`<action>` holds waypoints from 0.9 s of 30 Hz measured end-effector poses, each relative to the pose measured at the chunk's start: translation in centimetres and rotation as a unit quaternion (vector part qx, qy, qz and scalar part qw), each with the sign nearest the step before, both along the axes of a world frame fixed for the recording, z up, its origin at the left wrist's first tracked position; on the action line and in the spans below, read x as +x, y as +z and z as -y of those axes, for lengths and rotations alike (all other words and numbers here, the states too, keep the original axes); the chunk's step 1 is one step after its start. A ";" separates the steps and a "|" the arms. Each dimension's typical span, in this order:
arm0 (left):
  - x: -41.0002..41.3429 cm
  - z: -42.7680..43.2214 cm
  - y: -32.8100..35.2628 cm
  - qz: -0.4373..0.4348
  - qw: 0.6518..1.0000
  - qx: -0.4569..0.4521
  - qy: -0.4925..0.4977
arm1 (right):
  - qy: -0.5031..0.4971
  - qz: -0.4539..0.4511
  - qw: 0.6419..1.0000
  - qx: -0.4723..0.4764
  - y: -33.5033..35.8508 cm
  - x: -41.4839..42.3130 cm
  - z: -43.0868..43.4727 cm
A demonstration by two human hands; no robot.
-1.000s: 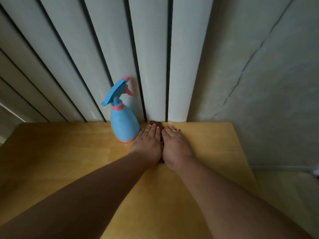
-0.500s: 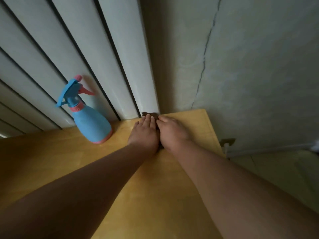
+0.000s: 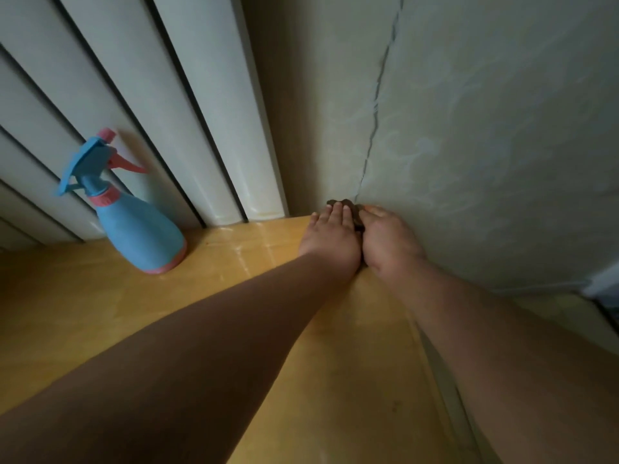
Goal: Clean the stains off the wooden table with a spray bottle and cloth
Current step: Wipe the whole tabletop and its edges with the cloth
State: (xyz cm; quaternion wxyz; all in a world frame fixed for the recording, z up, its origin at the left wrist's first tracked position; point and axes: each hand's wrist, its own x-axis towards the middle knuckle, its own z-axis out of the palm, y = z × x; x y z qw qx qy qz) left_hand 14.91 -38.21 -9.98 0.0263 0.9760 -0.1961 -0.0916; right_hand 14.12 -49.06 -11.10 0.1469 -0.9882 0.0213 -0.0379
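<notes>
Table (image 3: pixel 341 363): smooth yellow wood w/ wet-looking sheen near the back. Spray bottle (image 3: pixel 140 226): matt blue plastic, pink trim. Cloth (image 3: pixel 357 214): dark, crumpled. Wall (image 3: pixel 485 145): mottled, cracked.

no text, label, brand, number or sign can be read anywhere in the view. the spray bottle (image 3: pixel 140 229) shows only plain blue and pink plastic, with no legible lettering on the side that faces the camera.
</notes>
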 end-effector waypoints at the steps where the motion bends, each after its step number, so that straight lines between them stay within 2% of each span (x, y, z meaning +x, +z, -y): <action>1: 0.1 0.0 -0.1 -0.001 1.000 -0.004 -0.001 | -0.009 -0.005 1.000 0.010 0.0 0.0 -0.1; 12: -1.4 -0.7 0.0 -0.006 1.000 0.022 -0.002 | -0.045 -0.053 0.996 0.054 0.6 -2.6 -1.4; 27: -15.0 -2.4 0.5 -0.042 0.998 0.004 -0.054 | -0.099 -0.091 0.988 0.078 1.2 -17.1 -2.9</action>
